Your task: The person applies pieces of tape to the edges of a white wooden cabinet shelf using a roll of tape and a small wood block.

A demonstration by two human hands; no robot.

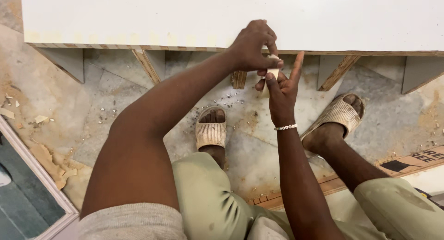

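Both hands (268,66) pinch tape strip (272,73) at board edge (185,48).

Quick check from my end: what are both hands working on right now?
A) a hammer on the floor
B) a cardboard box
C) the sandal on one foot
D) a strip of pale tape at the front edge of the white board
D: the left hand and right hand both pinch the pale tape just below the white board's edge.
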